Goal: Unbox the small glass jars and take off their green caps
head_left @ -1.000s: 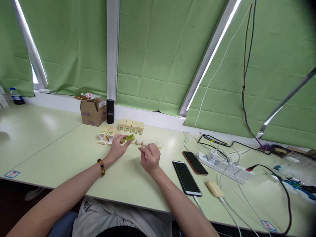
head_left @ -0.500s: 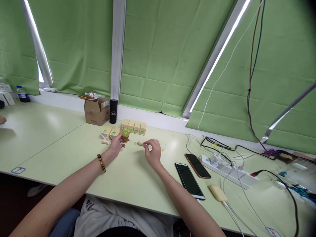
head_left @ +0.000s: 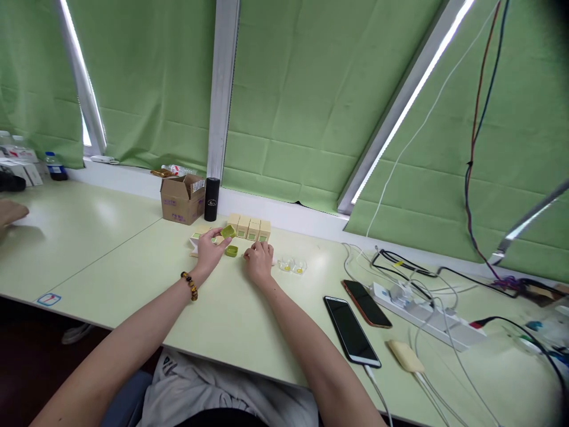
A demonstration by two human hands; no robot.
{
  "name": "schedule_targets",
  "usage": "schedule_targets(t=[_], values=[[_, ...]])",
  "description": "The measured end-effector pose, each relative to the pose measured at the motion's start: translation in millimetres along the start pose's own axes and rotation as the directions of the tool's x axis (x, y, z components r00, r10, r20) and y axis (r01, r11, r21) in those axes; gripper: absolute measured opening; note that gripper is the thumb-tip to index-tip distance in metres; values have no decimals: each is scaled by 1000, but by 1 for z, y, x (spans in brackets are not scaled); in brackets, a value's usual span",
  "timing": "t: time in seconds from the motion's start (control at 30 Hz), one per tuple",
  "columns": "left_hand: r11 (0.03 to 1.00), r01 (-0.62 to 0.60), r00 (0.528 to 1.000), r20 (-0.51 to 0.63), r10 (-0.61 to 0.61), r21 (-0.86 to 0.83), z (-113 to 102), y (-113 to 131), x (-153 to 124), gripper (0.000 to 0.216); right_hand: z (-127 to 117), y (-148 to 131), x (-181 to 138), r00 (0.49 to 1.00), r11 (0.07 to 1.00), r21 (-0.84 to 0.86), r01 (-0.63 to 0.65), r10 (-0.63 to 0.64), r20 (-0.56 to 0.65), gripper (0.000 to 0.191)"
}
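My left hand (head_left: 208, 249) holds a small green case lid (head_left: 228, 230) between its fingertips, raised a little above the pale green table (head_left: 133, 261). The matching green base (head_left: 231, 251) lies on the table just right of that hand. My right hand (head_left: 259, 263) rests on the table beside the base with its fingers curled; what they pinch is hidden. A row of small cream boxes (head_left: 249, 228) stands just behind both hands. Two clear little pieces with yellow dots (head_left: 292, 266) lie to the right of my right hand.
A cardboard box (head_left: 181, 198) and a black cylinder (head_left: 212, 199) stand at the back by the sill. Two phones (head_left: 352, 320), a power strip (head_left: 427, 315) and tangled cables lie to the right. Another person's hand (head_left: 11, 212) shows at the far left edge.
The green case has come apart: its base now lies on the table and my left hand holds the lid. My right hand has moved left to the base. The view has shifted right.
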State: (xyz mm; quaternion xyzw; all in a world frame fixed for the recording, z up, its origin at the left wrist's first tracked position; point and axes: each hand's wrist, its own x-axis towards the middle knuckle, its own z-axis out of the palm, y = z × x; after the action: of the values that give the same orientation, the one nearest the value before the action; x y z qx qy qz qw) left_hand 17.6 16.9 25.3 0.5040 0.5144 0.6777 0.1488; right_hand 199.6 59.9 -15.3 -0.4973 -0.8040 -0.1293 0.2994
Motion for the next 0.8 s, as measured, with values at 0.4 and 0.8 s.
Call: schedule_targets(t=[0.4, 0.8], values=[[929, -134, 989, 110, 102, 345, 2, 3, -9, 44, 0, 9, -11, 998, 999, -33, -14, 12, -54, 16], [816, -344, 909, 384, 164, 465, 17, -2, 6, 39, -28, 57, -35, 961, 982, 140, -128, 157, -227, 17]])
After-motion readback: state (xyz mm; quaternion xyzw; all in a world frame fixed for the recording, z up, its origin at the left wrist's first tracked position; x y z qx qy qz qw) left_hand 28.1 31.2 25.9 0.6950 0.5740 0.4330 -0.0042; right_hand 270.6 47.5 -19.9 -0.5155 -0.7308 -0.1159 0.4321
